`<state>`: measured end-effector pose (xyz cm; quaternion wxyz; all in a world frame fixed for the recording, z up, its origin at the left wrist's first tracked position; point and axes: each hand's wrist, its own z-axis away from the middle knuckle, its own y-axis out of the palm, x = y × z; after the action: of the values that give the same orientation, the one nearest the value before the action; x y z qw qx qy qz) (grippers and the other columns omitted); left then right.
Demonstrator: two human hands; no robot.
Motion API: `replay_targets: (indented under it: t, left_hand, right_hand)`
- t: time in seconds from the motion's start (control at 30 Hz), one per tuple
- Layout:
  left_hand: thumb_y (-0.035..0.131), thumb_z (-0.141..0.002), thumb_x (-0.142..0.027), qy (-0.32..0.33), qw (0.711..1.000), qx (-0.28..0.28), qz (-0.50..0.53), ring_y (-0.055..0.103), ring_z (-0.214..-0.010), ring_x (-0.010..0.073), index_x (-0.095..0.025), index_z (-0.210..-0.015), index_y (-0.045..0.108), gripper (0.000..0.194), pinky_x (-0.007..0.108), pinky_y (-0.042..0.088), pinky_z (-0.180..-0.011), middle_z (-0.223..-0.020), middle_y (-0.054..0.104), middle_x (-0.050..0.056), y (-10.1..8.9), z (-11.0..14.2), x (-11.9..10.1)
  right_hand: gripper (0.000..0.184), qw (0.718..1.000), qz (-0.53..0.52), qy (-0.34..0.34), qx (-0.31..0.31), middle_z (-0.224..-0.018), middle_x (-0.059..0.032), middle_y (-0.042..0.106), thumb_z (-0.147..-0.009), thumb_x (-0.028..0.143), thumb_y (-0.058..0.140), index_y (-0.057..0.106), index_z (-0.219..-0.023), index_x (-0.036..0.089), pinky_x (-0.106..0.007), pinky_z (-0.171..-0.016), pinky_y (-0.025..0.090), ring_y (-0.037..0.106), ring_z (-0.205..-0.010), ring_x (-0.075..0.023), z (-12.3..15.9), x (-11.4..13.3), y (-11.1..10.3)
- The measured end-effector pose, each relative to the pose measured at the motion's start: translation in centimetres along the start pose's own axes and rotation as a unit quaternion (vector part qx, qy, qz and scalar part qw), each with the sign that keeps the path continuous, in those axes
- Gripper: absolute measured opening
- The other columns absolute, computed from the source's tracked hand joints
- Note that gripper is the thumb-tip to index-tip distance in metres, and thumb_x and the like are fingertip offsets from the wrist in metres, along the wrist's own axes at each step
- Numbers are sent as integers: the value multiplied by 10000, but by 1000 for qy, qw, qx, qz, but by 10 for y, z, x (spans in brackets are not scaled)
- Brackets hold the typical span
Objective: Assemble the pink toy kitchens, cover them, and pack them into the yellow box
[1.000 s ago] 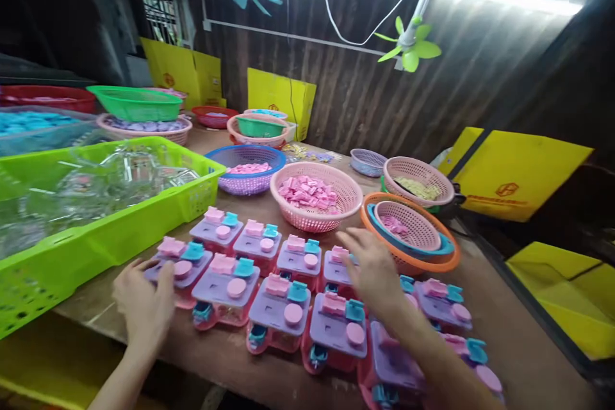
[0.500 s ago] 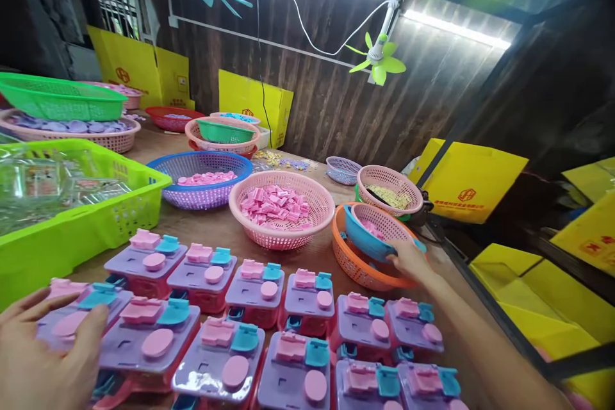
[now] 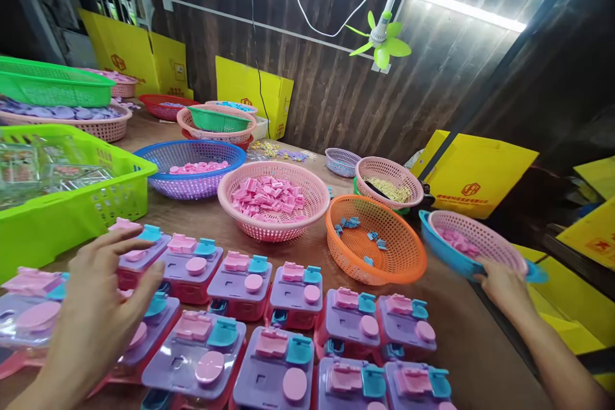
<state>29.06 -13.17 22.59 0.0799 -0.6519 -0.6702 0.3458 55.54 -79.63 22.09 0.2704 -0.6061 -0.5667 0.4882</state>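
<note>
My right hand [image 3: 504, 285] grips the near rim of a blue basket [image 3: 439, 246], which has a small pink basket [image 3: 497, 240] of pink pieces nested in it. Both are held at the table's right edge. My left hand [image 3: 103, 295] hovers over the left end of the rows of small boxes, fingers apart and holding nothing. Each box, such as the one in front [image 3: 195, 359], has a purple lid with a pink piece, a pink disc and a blue flap, over a pink base. An orange basket [image 3: 375, 237] holds several small blue pieces.
A pink basket [image 3: 273, 224] of pink parts and a blue-purple basket [image 3: 189, 186] stand behind the boxes. At left is a lime-green crate [image 3: 72, 218] of clear plastic parts. Yellow cartons [image 3: 475, 173] stand beyond the right edge, and a green fan [image 3: 382, 41] hangs above.
My right hand has lifted the blue basket, with the pink one inside, out of the orange basket and carried it right. My left hand has moved right, off the leftmost front box.
</note>
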Motion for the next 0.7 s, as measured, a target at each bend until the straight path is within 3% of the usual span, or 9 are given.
replay_targets:
  t: [0.17, 0.33, 0.5, 0.6, 0.7]
  left_hand:
    - [408, -858, -389, 64, 996, 61, 8, 412, -1194, 256, -205, -1081, 452, 293, 450, 310, -1034, -1195, 485, 88, 14, -16, -28]
    - [441, -838, -358, 105, 985, 134, -1, 466, -1101, 254, -198, -1094, 455, 302, 429, 375, -948, -1143, 507, 86, 41, -20, -38]
    - [469, -816, -332, 107, 969, 223, 24, 483, -1067, 253, -179, -1119, 463, 340, 423, 388, -917, -1115, 521, 89, 52, -14, -46]
    - [465, -819, -307, 89, 965, 245, 42, 491, -1058, 250, -171, -1133, 463, 343, 421, 394, -910, -1111, 521, 91, 45, -14, -45]
    - [470, -825, -281, 64, 964, 252, 64, 500, -1041, 238, -164, -1135, 463, 332, 403, 405, -903, -1098, 524, 92, 31, -12, -40]
  right_hand:
    - [352, 999, -34, -4, -1, -955, -100, 677, -743, 144, 447, 658, -1021, 192, -378, -800, 443, 600, -948, -298, 31, -10, 83]
    - [350, 996, -83, -39, 9, -1035, -120, 660, -745, 164, 439, 649, -1025, 159, -383, -798, 468, 609, -948, -289, 31, 3, 121]
    - [375, 986, -114, -100, 74, -1057, -161, 637, -730, 275, 511, 614, -1062, 133, -384, -842, 458, 593, -981, -312, 27, 14, 118]
    - [479, 991, -84, -100, 42, -1113, -206, 593, -795, 400, 459, 541, -1179, 125, -434, -817, 452, 570, -1000, -351, 28, 19, 99]
    - [496, 991, -97, -88, -26, -1090, -225, 593, -821, 465, 412, 538, -1170, 136, -451, -798, 452, 565, -997, -364, 27, 32, 71]
